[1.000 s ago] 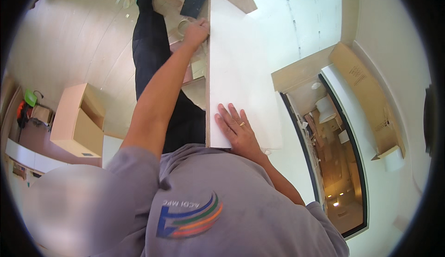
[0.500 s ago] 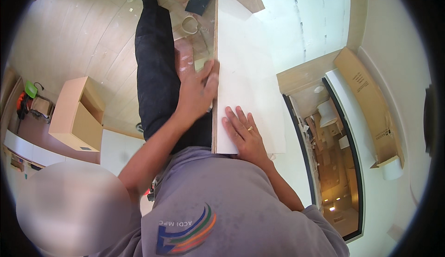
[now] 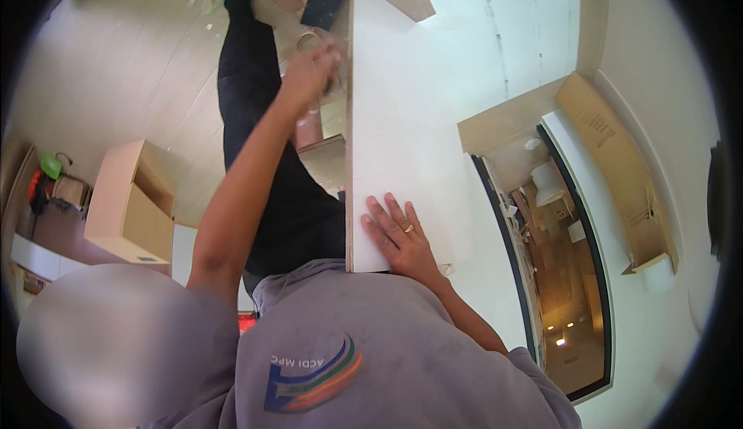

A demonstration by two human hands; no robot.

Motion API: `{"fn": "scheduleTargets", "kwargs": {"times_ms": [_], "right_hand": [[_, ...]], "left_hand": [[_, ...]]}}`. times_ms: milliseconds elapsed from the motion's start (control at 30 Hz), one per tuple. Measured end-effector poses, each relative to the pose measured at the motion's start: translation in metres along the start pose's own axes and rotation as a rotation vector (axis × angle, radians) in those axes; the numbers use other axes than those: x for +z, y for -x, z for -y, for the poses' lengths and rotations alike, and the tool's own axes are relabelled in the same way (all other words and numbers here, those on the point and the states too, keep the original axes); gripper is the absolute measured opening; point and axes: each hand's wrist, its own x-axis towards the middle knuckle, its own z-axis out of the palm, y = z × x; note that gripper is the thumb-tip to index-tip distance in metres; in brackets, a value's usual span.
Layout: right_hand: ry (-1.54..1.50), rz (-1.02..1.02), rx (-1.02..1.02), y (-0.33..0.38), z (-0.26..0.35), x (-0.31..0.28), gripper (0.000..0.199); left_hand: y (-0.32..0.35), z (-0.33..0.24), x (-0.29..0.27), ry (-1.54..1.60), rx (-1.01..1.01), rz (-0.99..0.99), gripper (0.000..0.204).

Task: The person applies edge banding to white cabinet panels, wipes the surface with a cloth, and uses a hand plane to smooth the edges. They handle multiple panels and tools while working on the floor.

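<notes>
pressing flat on the near end of the white board [image 3: 402,119], your right hand [image 3: 398,235] lies palm down with the fingers [image 3: 387,211] spread a little and a ring on one of them. the board stands on edge beside you, its broad white face turned to your right and its thin pale edge running away from your chest toward the floor far below. your grey shirt [image 3: 364,352] fills the lower part of the view, and the board's near end meets it just above the chest.

your left arm reaches out along the left side of the board, over your dark trouser leg [image 3: 263,158]. your left hand [image 3: 309,73] is up at the board's edge, well past the right hand, with the fingers curled and bunched together; you cannot tell from here whether they pinch the edge or only rest against it, since the hand is blurred.

further off on the left, a light wooden cabinet box [image 3: 128,205] sits on the pale floor [image 3: 116,81]. beyond the left hand, near your foot, lie a roll of tape [image 3: 308,41] and a dark flat rectangle [image 3: 323,3]. to the right of the board, a flat cardboard sheet [image 3: 619,166] lies by a dark-framed opening [image 3: 557,274].
</notes>
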Motion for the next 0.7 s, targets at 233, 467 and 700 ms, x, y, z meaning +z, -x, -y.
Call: {"fn": "scheduleTargets", "kwargs": {"times_ms": [233,467,700], "right_hand": [[-0.098,0.023,-0.004,-0.001,0.001,-0.005,0.06],[-0.085,0.019,-0.008,-0.002,0.003,-0.002,0.062],[-0.066,0.063,-0.022,-0.003,0.004,-0.011,0.064]], "left_hand": [[0.245,-0.081,-0.006,-0.013,-0.063,-0.001,0.048],[0.143,-0.045,0.023,-0.136,0.09,-0.088,0.045],[-0.069,0.049,0.043,-0.229,0.103,-0.299,0.053]]}}
